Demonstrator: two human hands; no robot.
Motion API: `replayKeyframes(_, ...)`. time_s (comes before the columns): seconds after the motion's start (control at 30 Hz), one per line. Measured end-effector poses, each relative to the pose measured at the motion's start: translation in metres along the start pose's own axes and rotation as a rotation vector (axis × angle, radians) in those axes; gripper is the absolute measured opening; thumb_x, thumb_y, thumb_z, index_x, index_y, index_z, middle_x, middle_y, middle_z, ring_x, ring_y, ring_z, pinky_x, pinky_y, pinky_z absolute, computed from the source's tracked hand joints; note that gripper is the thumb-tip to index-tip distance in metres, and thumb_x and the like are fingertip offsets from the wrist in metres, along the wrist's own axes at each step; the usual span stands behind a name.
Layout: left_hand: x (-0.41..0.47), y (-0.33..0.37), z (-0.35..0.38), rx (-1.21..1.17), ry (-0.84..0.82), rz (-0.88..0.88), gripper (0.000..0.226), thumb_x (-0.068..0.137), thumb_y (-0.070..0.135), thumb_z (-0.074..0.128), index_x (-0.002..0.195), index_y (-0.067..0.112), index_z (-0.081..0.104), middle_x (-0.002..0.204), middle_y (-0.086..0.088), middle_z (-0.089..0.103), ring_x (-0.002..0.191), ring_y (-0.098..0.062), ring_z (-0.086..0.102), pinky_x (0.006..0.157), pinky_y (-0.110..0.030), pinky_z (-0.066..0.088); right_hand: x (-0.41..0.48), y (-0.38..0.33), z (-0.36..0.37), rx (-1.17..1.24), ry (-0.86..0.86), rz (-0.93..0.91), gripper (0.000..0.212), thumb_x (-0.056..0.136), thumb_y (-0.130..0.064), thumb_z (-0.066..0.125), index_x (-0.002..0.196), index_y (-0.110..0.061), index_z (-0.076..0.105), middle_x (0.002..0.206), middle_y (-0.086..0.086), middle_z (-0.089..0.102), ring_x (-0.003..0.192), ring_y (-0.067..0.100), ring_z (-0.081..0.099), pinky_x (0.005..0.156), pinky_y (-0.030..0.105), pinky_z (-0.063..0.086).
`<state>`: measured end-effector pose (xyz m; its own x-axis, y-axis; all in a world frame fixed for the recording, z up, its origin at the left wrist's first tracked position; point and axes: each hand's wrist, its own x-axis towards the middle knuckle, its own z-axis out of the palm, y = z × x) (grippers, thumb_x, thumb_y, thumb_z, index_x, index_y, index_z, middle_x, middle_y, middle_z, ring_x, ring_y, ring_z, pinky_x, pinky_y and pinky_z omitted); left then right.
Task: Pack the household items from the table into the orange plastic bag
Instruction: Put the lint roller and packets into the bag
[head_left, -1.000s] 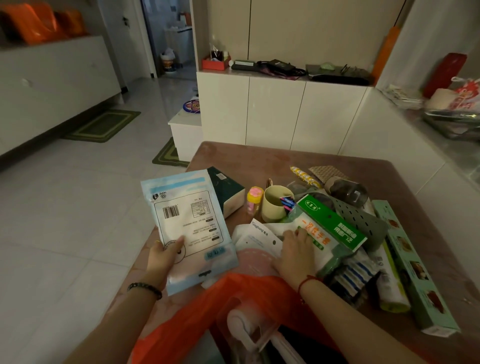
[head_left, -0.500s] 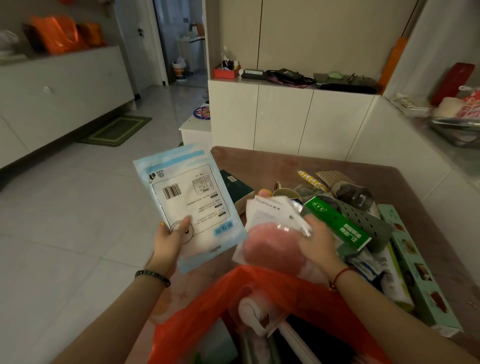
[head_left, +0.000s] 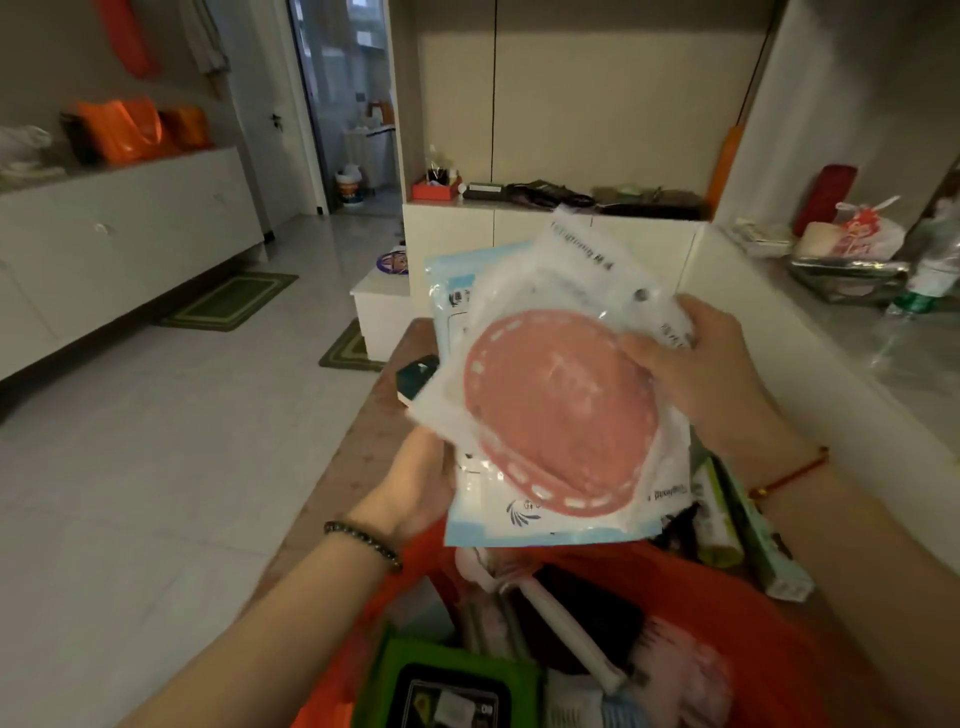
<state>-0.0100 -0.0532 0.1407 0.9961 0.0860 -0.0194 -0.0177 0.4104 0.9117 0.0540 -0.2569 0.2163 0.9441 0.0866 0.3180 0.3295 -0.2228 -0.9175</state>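
Now that the clear packet with the pink disc (head_left: 561, 415) has come off the worktop (head_left: 332, 493) onto the blue-edged pouch (head_left: 467, 527), both hover at frame centre above the orange plastic bag (head_left: 753, 613), ready to drop. Left hand (head_left: 423, 483) fingers curl around the pouch; right hand (head_left: 696, 369) fingers pinch the packet.

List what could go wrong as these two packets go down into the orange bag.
1. The pink-disc packet lies loosely over the blue packet, pinched only at its edges by the right hand and left hand; it may slide off.
2. The orange bag already holds a white handle sticking up, which may snag the packets.
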Motion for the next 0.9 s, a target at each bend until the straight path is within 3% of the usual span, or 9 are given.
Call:
replayKeyframes(0.13, -0.030, -0.011, 0.019, -0.101, -0.209, -0.146, 0.081, 0.071, 0.073, 0.039, 0.132, 0.021, 0.049, 0.132, -0.010, 0.058, 0.121, -0.026, 0.055, 0.102, -0.045, 0.044, -0.035, 0.018, 0.002, -0.288, 0.055, -0.070, 0.009, 0.079, -0.010, 0.065, 0.078, -0.014, 0.057, 0.067, -0.003, 0.058, 0.057, 0.010, 0.053, 0.048, 0.020, 0.039)
replayKeyframes(0.23, -0.043, -0.026, 0.026, 0.033, -0.085, -0.205, 0.069, 0.061, 0.038, 0.076, 0.123, 0.015, 0.056, 0.115, -0.009, 0.069, 0.100, -0.020, 0.068, 0.077, -0.032, 0.058, -0.056, 0.031, -0.005, -0.270, 0.006, -0.113, 0.019, 0.078, -0.012, 0.067, 0.075, -0.026, 0.055, 0.067, -0.015, 0.056, 0.053, -0.002, 0.053, 0.046, 0.009, 0.038)
replayKeyframes(0.3, -0.047, -0.034, 0.023, 0.062, 0.021, -0.155, 0.058, 0.060, 0.018, 0.077, 0.115, 0.011, 0.060, 0.104, -0.010, 0.073, 0.090, -0.023, 0.071, 0.065, -0.030, 0.059, -0.064, 0.036, -0.013, -0.105, -0.076, -0.071, 0.007, 0.081, -0.022, 0.066, 0.085, -0.026, 0.062, 0.074, -0.016, 0.063, 0.059, -0.007, 0.060, 0.049, 0.002, 0.039)
replayKeyframes(0.4, -0.053, -0.037, 0.012, -0.016, 0.124, -0.059, 0.052, 0.066, 0.015, 0.072, 0.116, 0.009, 0.060, 0.105, -0.012, 0.072, 0.095, -0.028, 0.069, 0.067, -0.033, 0.060, -0.067, 0.057, -0.032, 0.065, -0.071, 0.184, 0.031, 0.091, -0.045, 0.045, 0.107, -0.023, 0.061, 0.093, -0.016, 0.062, 0.079, -0.009, 0.059, 0.061, 0.008, 0.044)
replayKeyframes(0.47, -0.056, -0.039, 0.005, -0.081, 0.164, -0.084, 0.052, 0.073, 0.018, 0.066, 0.123, 0.007, 0.056, 0.114, -0.014, 0.067, 0.100, -0.027, 0.067, 0.072, -0.035, 0.060, -0.075, 0.083, -0.051, -0.332, -0.099, 0.137, 0.034, 0.091, -0.041, 0.048, 0.117, -0.020, 0.055, 0.101, -0.013, 0.058, 0.090, -0.011, 0.057, 0.073, 0.009, 0.045)
replayKeyframes(0.53, -0.062, -0.045, -0.001, -0.107, 0.139, -0.163, 0.051, 0.075, 0.021, 0.062, 0.123, 0.005, 0.055, 0.116, -0.016, 0.066, 0.096, -0.026, 0.068, 0.067, -0.034, 0.060, -0.090, 0.116, -0.065, -0.725, -0.318, 0.153, 0.043, 0.082, -0.042, 0.061, 0.118, -0.019, 0.052, 0.108, -0.004, 0.059, 0.102, 0.011, 0.060, 0.082, 0.024, 0.049)
replayKeyframes(0.63, -0.072, -0.055, -0.003, 0.110, 0.011, -0.269, 0.048, 0.071, 0.020, 0.066, 0.115, 0.001, 0.060, 0.109, -0.019, 0.069, 0.098, -0.030, 0.068, 0.068, -0.030, 0.059, -0.108, 0.156, -0.078, -0.908, -0.524, 0.334, 0.027, 0.083, -0.031, 0.064, 0.106, -0.018, 0.060, 0.106, -0.002, 0.061, 0.096, 0.018, 0.061, 0.076, 0.025, 0.048)
replayKeyframes(0.77, -0.079, -0.062, 0.012, 0.548, -0.317, -0.509, 0.013, 0.078, 0.011, 0.069, 0.090, 0.014, 0.072, 0.092, -0.007, 0.075, 0.089, -0.019, 0.070, 0.073, -0.022, 0.056, -0.102, 0.155, -0.093, -0.617, -0.152, 0.300, 0.014, 0.089, -0.011, 0.055, 0.081, -0.011, 0.067, 0.085, 0.005, 0.063, 0.084, 0.022, 0.058, 0.067, 0.023, 0.043)
replayKeyframes(0.9, -0.077, -0.080, 0.017, 0.932, -0.443, -0.604, 0.045, 0.081, 0.009, 0.065, 0.125, 0.011, 0.054, 0.127, -0.015, 0.060, 0.112, -0.019, 0.057, 0.093, -0.030, 0.049, -0.093, 0.123, -0.107, -0.393, 0.044, 0.222, 0.013, 0.087, -0.011, 0.057, 0.090, -0.010, 0.069, 0.087, 0.000, 0.063, 0.084, 0.014, 0.055, 0.066, 0.022, 0.041)
